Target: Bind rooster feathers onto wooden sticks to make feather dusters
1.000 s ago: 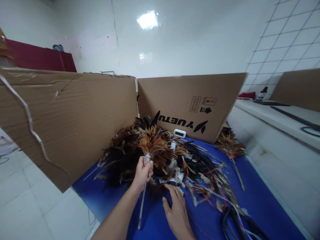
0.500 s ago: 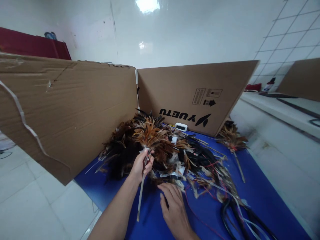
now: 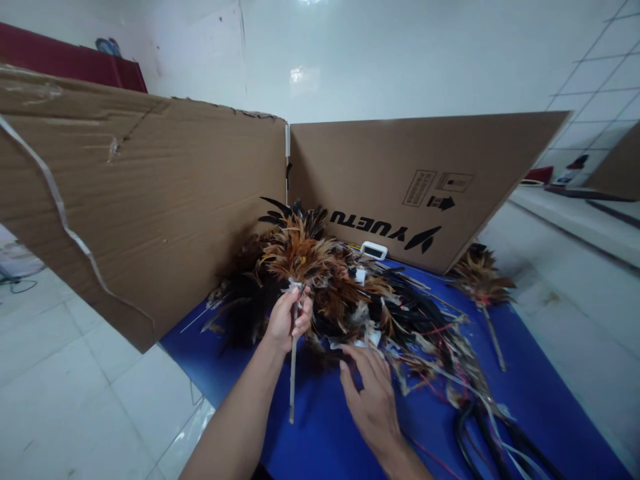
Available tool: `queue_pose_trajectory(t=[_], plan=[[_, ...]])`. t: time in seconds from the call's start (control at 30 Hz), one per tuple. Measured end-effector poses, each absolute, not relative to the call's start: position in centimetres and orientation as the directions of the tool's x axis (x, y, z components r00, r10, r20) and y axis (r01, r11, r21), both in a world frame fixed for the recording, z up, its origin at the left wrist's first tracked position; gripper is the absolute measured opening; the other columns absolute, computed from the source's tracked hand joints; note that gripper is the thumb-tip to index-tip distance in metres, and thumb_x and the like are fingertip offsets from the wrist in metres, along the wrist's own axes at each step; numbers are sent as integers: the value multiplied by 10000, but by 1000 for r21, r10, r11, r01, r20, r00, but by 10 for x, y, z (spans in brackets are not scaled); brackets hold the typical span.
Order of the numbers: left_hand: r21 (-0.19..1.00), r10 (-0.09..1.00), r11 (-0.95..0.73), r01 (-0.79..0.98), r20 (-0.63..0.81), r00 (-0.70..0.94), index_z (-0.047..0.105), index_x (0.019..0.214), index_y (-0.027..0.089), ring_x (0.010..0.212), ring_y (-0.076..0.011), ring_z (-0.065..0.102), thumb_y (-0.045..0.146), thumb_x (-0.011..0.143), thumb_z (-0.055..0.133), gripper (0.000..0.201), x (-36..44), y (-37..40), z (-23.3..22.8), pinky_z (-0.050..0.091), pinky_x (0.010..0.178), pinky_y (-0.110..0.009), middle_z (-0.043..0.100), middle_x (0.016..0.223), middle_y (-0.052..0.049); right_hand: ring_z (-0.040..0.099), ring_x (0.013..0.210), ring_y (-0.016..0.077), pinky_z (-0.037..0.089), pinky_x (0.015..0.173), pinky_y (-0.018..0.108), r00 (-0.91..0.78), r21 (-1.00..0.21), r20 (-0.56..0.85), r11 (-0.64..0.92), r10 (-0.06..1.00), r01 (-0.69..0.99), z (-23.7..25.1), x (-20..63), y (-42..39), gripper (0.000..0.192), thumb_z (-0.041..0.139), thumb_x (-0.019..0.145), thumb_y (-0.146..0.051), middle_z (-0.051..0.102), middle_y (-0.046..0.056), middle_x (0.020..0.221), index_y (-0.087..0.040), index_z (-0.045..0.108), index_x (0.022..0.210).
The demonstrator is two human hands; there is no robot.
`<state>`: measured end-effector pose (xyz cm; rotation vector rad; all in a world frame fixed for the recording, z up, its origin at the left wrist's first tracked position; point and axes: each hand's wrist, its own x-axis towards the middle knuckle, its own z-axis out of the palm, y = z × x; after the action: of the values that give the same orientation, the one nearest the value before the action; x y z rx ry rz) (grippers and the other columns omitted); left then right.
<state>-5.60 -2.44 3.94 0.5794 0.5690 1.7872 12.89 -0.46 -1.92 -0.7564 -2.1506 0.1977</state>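
Note:
My left hand [image 3: 289,319] grips a feather duster [image 3: 299,257] just below its brown and orange feather head, with the thin pale stick [image 3: 293,380] hanging down over the blue table surface [image 3: 320,427]. My right hand [image 3: 371,399] rests flat on the blue surface with fingers spread, fingertips touching loose feathers and a white strip [image 3: 350,343] at the near edge of the heap. A big heap of dark and brown feathers [image 3: 360,300] lies just beyond both hands.
Tall cardboard walls [image 3: 150,200] fence the table at the left and back. A small white device [image 3: 373,250] sits by the back wall. Another feather duster [image 3: 483,283] lies at the right. Red threads and black cords [image 3: 480,427] trail at the near right.
My left hand has raised the duster slightly and turned its stick more upright. My right hand has shifted a little right along the heap's edge. The view has tilted up.

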Motion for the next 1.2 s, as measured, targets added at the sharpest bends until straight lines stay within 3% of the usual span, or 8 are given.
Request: queue_pose_trajectory(t=[0.27,0.37,0.5,0.6,0.73,0.9,1.03,1.2], plan=[[654,968,-239,-718,100,-231,550,938,127,307,-6,295,364,816,524,268,-57,-19,31,172,246,-111,494,582,30,541,865,253,367,772,384,-724,-199,377,814,578,546,-10,88,5,148,506,800,-201,637,94,858,-173,630,876],[651,968,-233,-722,85,-236,551,926,121,307,-9,304,360,814,525,265,-57,-17,30,167,247,-114,500,579,26,559,789,211,377,733,336,-711,-421,293,754,639,505,-9,88,18,192,435,816,-154,639,66,787,-179,621,774],[641,965,-248,-726,100,-240,550,933,117,305,-7,300,363,816,521,274,-57,-17,31,171,249,-116,499,581,27,502,575,139,375,571,256,-659,-837,93,417,747,355,2,102,38,194,474,808,-323,567,-3,612,-177,569,722],[649,966,-244,-721,93,-243,549,934,120,308,-7,305,376,806,533,286,-57,-17,31,175,249,-115,499,585,28,446,509,111,346,508,234,-621,-950,33,218,783,224,13,112,47,270,549,748,-432,502,-32,545,-171,534,680],[690,968,-227,-687,83,-237,545,926,123,311,-9,311,388,804,534,291,-55,-17,30,176,253,-116,507,591,23,548,639,144,427,615,261,-604,-990,11,93,797,104,25,121,53,299,615,691,-421,603,19,701,-157,571,826],[716,964,-230,-659,74,-256,542,925,129,319,-14,320,407,787,553,311,-53,-18,30,176,255,-118,507,593,21,600,785,183,454,740,313,-659,-915,70,311,749,257,34,131,66,232,534,726,-287,649,45,834,-179,596,922],[703,940,-292,-649,86,-330,544,921,129,309,-4,300,418,782,558,321,-55,-18,33,170,254,-119,501,595,31,574,913,213,403,860,370,-646,-592,291,663,705,458,34,117,66,220,470,715,-164,647,53,913,-194,632,860],[689,898,-355,-632,63,-436,540,929,135,327,-10,319,409,774,571,316,-60,-18,34,192,255,-110,491,595,36,609,778,187,433,703,295,-636,-449,271,679,723,581,33,66,48,189,455,827,-286,645,66,865,-193,614,869]])
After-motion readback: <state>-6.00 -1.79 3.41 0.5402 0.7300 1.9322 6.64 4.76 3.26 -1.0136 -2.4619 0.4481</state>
